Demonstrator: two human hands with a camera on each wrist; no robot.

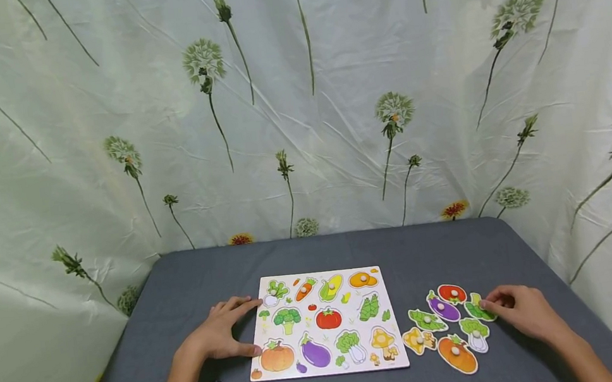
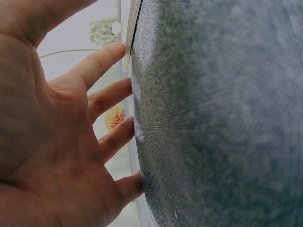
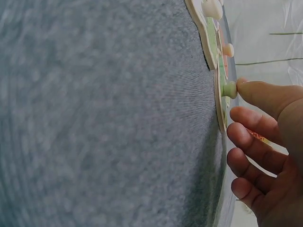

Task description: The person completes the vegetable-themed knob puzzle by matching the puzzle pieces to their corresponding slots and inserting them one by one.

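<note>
I see my left hand (image 1: pixel 217 335) lying flat on the grey bench (image 1: pixel 181 295), fingers (image 2: pixel 102 61) released and straight, their tips touching the left edge of the vegetable puzzle board (image 1: pixel 325 324). Right of the board lies a loose cluster of knobbed vegetable pieces, the orange pumpkin piece (image 1: pixel 456 354) nearest me. My right hand (image 1: pixel 524 312) rests just right of them, its fingers (image 3: pixel 258 94) touching the knob of the green leafy piece (image 1: pixel 478 309); whether they actually pinch it, I cannot tell.
</note>
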